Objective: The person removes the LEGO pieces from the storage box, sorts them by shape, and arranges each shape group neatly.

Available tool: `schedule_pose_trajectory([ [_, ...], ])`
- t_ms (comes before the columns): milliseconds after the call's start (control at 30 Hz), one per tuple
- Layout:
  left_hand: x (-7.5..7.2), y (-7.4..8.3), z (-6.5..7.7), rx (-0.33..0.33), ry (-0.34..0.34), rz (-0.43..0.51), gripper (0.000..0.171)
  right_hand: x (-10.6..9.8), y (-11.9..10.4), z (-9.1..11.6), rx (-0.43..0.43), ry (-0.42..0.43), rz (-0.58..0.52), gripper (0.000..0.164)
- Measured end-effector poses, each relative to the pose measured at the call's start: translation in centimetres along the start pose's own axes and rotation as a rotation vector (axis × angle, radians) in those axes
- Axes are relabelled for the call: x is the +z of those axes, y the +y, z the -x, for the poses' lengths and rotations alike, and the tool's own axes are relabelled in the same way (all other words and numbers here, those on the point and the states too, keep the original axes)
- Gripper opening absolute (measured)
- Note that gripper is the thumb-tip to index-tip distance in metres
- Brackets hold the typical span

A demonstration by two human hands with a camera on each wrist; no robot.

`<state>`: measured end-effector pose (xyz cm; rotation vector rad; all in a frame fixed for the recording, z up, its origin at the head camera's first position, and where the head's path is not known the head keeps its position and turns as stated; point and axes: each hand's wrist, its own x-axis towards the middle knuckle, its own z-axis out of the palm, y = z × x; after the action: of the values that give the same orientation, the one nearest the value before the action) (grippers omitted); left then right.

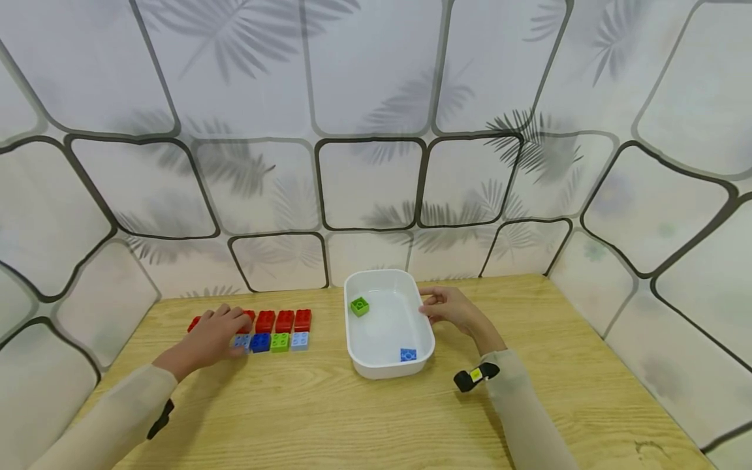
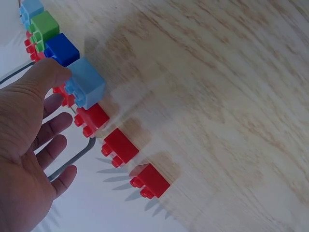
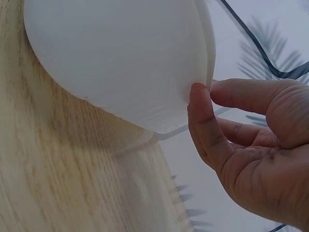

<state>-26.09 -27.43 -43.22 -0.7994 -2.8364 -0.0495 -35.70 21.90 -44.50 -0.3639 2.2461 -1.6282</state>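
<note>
My left hand hovers over the left end of two rows of toy building bricks, fingers loosely bent. In the left wrist view its thumb touches a light blue brick, beside a dark blue brick; the other fingers are spread near the red bricks behind. A green brick and another light blue brick continue the front row. My right hand pinches the right rim of a white plastic tub, its thumb and fingers on either side of the edge in the right wrist view.
Inside the tub lie a green brick at the back left and a blue brick near the front. Patterned fabric walls enclose the wooden table behind and at both sides.
</note>
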Motion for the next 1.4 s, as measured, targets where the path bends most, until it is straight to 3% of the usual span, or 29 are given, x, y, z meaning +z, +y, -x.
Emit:
schedule_pose_trajectory([
  [333,-1.2,1.5,-1.8,0.031,0.051,-0.02,0.028,0.1,-0.1,0.1,-0.007,0.003,0.0,0.055],
  [800,-3.7,6.1,-8.5,0.063,0.021,0.048,0.03,0.0,0.0,0.1,0.002,0.008,-0.009,0.054],
  [1067,-3.2,9.1,-12.5,0.083,-0.006,0.058,0.034,-0.1,0.0,0.1,0.0,0.009,-0.002,0.053],
  [1400,-1.2,12.6,-16.5,0.088,-0.085,0.061,0.039,0.0,0.3,0.1,-0.004,0.025,-0.011,0.052],
])
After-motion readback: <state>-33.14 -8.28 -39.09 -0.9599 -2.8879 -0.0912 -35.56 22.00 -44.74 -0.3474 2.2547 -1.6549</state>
